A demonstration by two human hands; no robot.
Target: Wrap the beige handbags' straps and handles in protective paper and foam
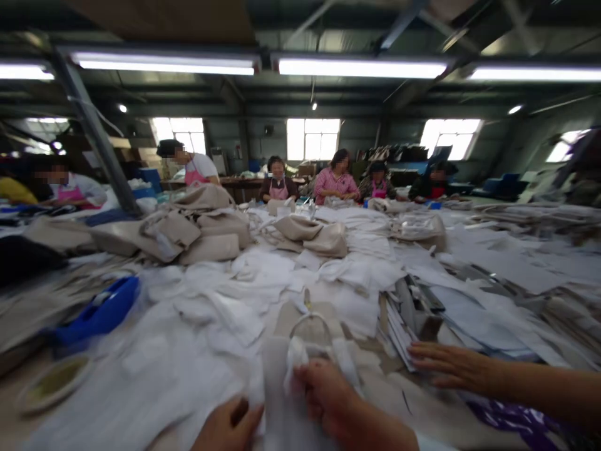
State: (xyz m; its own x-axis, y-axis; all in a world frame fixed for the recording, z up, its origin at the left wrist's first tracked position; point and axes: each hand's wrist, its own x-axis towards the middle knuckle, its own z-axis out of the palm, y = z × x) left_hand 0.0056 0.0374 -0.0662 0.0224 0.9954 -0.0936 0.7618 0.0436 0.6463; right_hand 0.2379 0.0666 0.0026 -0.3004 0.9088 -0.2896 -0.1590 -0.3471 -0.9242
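Observation:
In front of me lies a beige bag (pixel 277 351) under pale, thin wrapping, its curved handle (pixel 310 316) pointing away from me. My right hand (pixel 333 398) is closed on crumpled white wrapping tissue (pixel 297 360) at the near left end of that handle. At the bag's left edge, my left hand (pixel 230 423) has curled fingers, with thumb and forefinger by a white sheet's edge; what they pinch is unclear. A small yellowish piece (pixel 307 299) shows just beyond the handle.
Another person's hand (pixel 455 366) reaches in from the right beside a stack of white sheets (pixel 399 332). A blue tape dispenser (pixel 101 313) and a round dish (pixel 54 383) are at left. White sheets (pixel 225 300) and beige bags (pixel 206 225) cover the table; several people sit beyond.

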